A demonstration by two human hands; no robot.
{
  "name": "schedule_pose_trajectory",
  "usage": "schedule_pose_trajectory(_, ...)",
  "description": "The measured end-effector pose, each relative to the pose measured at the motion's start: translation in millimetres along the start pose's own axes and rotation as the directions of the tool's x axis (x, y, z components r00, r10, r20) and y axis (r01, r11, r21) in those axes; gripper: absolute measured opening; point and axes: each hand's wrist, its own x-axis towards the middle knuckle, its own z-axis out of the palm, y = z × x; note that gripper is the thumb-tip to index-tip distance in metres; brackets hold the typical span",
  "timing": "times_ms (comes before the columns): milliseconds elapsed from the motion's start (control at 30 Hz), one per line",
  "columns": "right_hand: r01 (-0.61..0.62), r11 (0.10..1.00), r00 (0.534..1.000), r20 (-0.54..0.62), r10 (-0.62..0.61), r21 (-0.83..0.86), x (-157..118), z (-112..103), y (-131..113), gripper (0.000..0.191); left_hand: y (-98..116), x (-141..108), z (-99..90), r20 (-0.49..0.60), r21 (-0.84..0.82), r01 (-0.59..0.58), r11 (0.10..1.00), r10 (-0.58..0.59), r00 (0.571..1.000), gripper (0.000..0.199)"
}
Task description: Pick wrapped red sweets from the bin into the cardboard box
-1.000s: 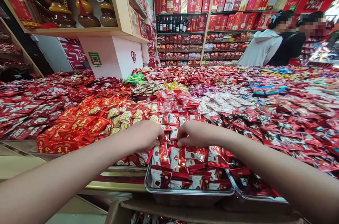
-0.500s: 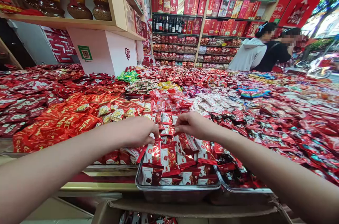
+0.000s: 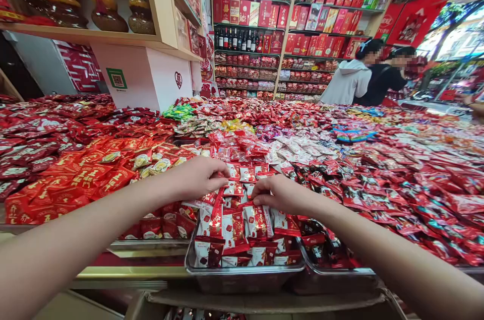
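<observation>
Red-and-white snack packets (image 3: 233,229) stand in overlapping rows in a clear plastic tray (image 3: 245,270). Over the tray's left side, my left hand (image 3: 206,176) hovers with loosely bent fingers. Its thumb is a little apart from them, and no packet shows between. My right hand (image 3: 278,194) is closed at the top edge of a snack packet (image 3: 258,221) that leans on the row in front. Its fingertips partly cover that edge.
Orange-red packets (image 3: 83,179) fill the left, and dark red packets (image 3: 325,249) fill the tray at right. A cardboard box (image 3: 264,302) sits below the front edge. Two people (image 3: 350,78) stand at the back right. Shelves (image 3: 280,53) hold bottles and boxes.
My right hand has brought its packet down and toward me against the front row. My left hand has lifted up and away from the packets. The view has shifted slightly.
</observation>
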Motion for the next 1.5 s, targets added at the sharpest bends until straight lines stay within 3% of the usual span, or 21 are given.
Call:
schedule_pose_trajectory(100, -0.004, 0.999, 0.999, 0.034, 0.002, 0.048, -3.5, -8.1, -3.2, 0.012, 2.4, -5.9, -1.2, -0.070, -0.068, 0.071, 0.995, -0.076, 0.995, 0.030)
schedule_pose_trajectory(200, 0.078, 0.981, 0.997, -0.039, -0.072, 0.180, -7.2, -21.3, -13.6, 0.012, 10.3, -16.8, 0.7, -0.009, -0.383, 0.165, 0.909, -0.182, 0.983, 0.035)
schedule_pose_trajectory(233, 0.133, 0.958, 0.989, -0.092, -0.113, 0.255, -8.1, -25.4, -18.6, 0.012, 14.4, -20.9, 1.9, 0.053, -0.544, 0.202, 0.814, -0.208, 0.977, 0.038)
schedule_pose_trajectory(300, 0.250, 0.895, 0.958, -0.231, -0.171, 0.371, -9.3, -31.0, -29.3, 0.012, 24.3, -28.4, 5.1, 0.186, -0.813, 0.251, 0.525, -0.173, 0.967, 0.042)
schedule_pose_trajectory(367, 0.349, 0.851, 0.909, -0.363, -0.205, 0.393, -9.8, -32.3, -39.0, 0.010, 34.7, -34.0, 9.0, 0.255, -0.939, 0.267, 0.218, -0.086, 0.963, 0.037)
schedule_pose_trajectory(433, 0.413, 0.835, 0.864, -0.446, -0.234, 0.363, -10.2, -30.5, -45.2, 0.010, 43.3, -37.3, 13.4, 0.245, -0.969, 0.245, 0.003, -0.036, 0.969, 0.028)
schedule_pose_trajectory(533, 0.468, 0.797, 0.834, -0.490, -0.254, 0.382, -11.9, -25.2, -48.1, 0.011, 52.5, -39.4, 19.7, 0.191, -0.971, 0.165, -0.170, -0.146, 0.971, 0.028)
schedule_pose_trajectory(633, 0.458, 0.718, 0.843, -0.513, -0.163, 0.524, -15.8, -16.8, -49.8, 0.007, 60.4, -39.3, 25.4, 0.063, -0.974, -0.013, -0.227, -0.324, 0.944, 0.019)
schedule_pose_trajectory(700, 0.420, 0.570, 0.867, -0.499, -0.020, 0.707, -19.4, -8.6, -53.2, 0.011, 65.4, -38.5, 29.6, -0.040, -0.971, -0.135, -0.196, -0.424, 0.905, 0.020)
schedule_pose_trajectory(800, 0.350, 0.312, 0.900, -0.410, 0.150, 0.883, -25.2, 4.9, -58.6, 0.034, 69.8, -37.4, 37.1, -0.242, -0.951, -0.303, -0.057, -0.472, 0.848, 0.039)
schedule_pose_trajectory(867, 0.304, 0.276, 0.916, -0.360, 0.178, 0.912, -28.7, 11.8, -60.0, 0.030, 70.3, -37.7, 41.8, -0.337, -0.931, -0.364, 0.018, -0.418, 0.844, 0.049)
schedule_pose_trajectory(1033, 0.288, 0.383, 0.921, -0.364, 0.141, 0.878, -36.8, 13.1, -58.9, 0.018, 68.3, -45.1, 45.3, -0.258, -0.966, -0.244, 0.085, -0.299, 0.919, 0.029)
schedule_pose_trajectory(1133, 0.279, 0.470, 0.930, -0.357, 0.083, 0.837, -38.3, 2.1, -54.2, 0.016, 63.9, -56.4, 41.0, -0.211, -0.976, -0.181, 0.122, -0.312, 0.926, 0.025)
schedule_pose_trajectory(1267, 0.194, 0.739, 0.939, -0.341, 0.051, 0.645, -26.6, -13.4, -35.8, 0.010, 44.6, -76.6, 36.5, -0.210, -0.911, -0.003, 0.413, -0.456, 0.865, 0.029)
schedule_pose_trajectory(1333, 0.121, 0.871, 0.953, -0.300, 0.031, 0.475, -14.9, -12.8, -26.9, 0.012, 30.9, -83.7, 38.7, -0.194, -0.861, 0.095, 0.499, -0.496, 0.846, 0.031)
schedule_pose_trajectory(1400, 0.064, 0.941, 0.981, -0.193, 0.002, 0.333, -2.0, -5.4, -22.5, 0.016, 18.5, -86.8, 43.5, -0.177, -0.823, 0.140, 0.551, -0.482, 0.858, 0.030)
schedule_pose_trajectory(1500, 0.039, 0.972, 0.998, -0.050, -0.028, 0.230, 13.5, 10.5, -24.6, 0.017, 7.2, -85.5, 50.6, -0.124, -0.725, 0.200, 0.659, -0.410, 0.904, 0.028)
